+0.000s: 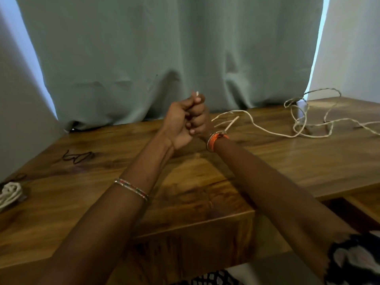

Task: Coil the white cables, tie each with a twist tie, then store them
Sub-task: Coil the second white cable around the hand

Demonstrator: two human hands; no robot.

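Above the wooden worktop (pixel 205 182), the left hand (pixel 178 124) curls around one end of a white cable (pixel 267 130). The right hand (pixel 200 120), mostly hidden behind it, also curls its fingers. The cable trails loose to the far right. A coiled cable (pixel 9 194) lies at the near left.

The wooden table (pixel 205 182) is showing a grained, faintly glossy brown surface. Behind the table, a matt grey-green cloth curtain (pixel 164 48) is hanging in soft folds. On the table, the white cable (pixel 267 128) is looking matt and cord-like.
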